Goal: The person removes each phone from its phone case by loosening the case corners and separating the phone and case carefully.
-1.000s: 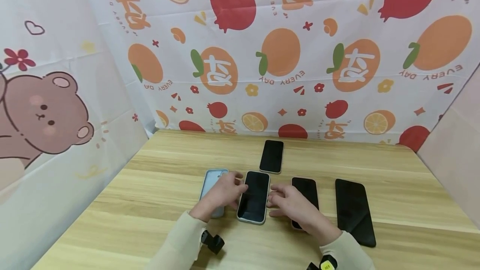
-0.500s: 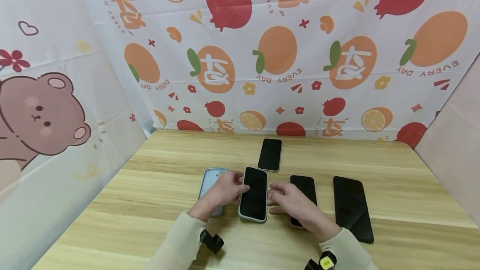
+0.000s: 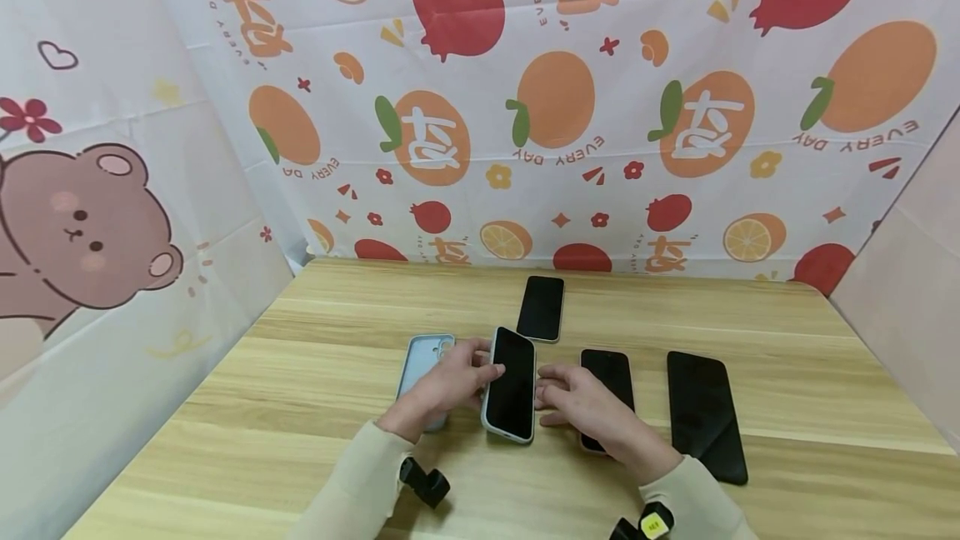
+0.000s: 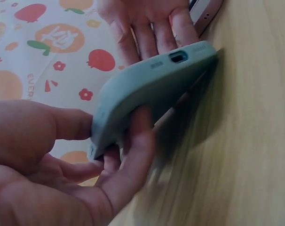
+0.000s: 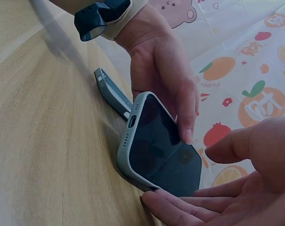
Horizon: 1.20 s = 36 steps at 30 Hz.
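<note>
In the head view, a smartphone in a pale blue-green case (image 3: pixel 513 394) stands tilted, its left long edge raised off the table. My left hand (image 3: pixel 448 378) pinches that edge, thumb at the screen side. Fingers curl under the back in the left wrist view, where the case's bottom (image 4: pixel 156 75) shows its port opening. My right hand (image 3: pixel 588 408) lies along the lower right edge with loosely extended fingers. Its fingertips touch or nearly touch the case in the right wrist view. An empty light-blue phone case (image 3: pixel 417 363) lies partly hidden beneath my left wrist.
Behind the tilted phone lies a black-screened phone (image 3: pixel 541 308). Another phone with a pinkish edge (image 3: pixel 611 377) is partly under my right forearm. A larger black phone (image 3: pixel 707 415) lies farther right. A fruit-print cloth (image 3: pixel 555 132) hangs behind the wooden table (image 3: pixel 285 407).
The phone lay flat between my hands a second ago. My left hand has lifted its left edge, so it now leans to the right. My right hand has barely moved.
</note>
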{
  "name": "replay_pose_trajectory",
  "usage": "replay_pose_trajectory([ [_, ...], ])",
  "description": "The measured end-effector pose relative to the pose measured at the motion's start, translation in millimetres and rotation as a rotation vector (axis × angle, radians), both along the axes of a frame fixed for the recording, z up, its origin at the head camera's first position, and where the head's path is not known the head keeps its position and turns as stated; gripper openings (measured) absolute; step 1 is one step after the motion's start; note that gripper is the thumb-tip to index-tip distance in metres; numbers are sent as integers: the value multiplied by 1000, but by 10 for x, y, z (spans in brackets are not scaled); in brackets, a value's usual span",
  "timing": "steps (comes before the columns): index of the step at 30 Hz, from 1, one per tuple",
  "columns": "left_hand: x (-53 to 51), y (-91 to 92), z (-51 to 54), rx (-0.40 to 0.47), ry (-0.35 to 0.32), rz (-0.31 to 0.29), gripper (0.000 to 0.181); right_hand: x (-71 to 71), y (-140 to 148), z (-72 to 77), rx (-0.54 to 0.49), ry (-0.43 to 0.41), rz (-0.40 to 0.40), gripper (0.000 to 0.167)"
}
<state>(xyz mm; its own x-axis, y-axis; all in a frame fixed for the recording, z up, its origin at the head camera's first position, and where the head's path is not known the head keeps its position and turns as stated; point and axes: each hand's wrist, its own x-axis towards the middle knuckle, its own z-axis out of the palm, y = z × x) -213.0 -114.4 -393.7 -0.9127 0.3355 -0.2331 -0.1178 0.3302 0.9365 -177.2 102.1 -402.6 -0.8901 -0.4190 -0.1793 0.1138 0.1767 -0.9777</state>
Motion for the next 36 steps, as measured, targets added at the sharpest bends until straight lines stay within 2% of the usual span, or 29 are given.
replay_pose_trajectory([
  [5, 28, 38, -38, 39, -36, 32, 46, 17, -10, 18, 11, 2, -4, 54],
  [10, 35, 41, -67, 53, -38, 57, 45, 20, -1, 44, 12, 5, 5, 53],
  [12, 31, 29, -66, 62, -37, 56, 44, 8, 18, 53, 10, 10, 4, 53],
  [16, 12, 17, -54, 102, -41, 36, 45, -32, 69, 73, -14, 20, -49, 50],
  [21, 21, 32, -4, 167, -60, -21, 47, -70, 148, 93, -73, 31, -115, 48],
  [26, 79, 69, 77, 246, -115, -91, 48, -89, 222, 103, -162, 16, -109, 47],
  [33, 147, 99, 173, 258, -165, -224, 50, -112, 302, 84, -227, -4, -78, 49],
  [36, 166, 112, 194, 262, -161, -248, 49, -115, 317, 78, -233, 0, -89, 53],
])
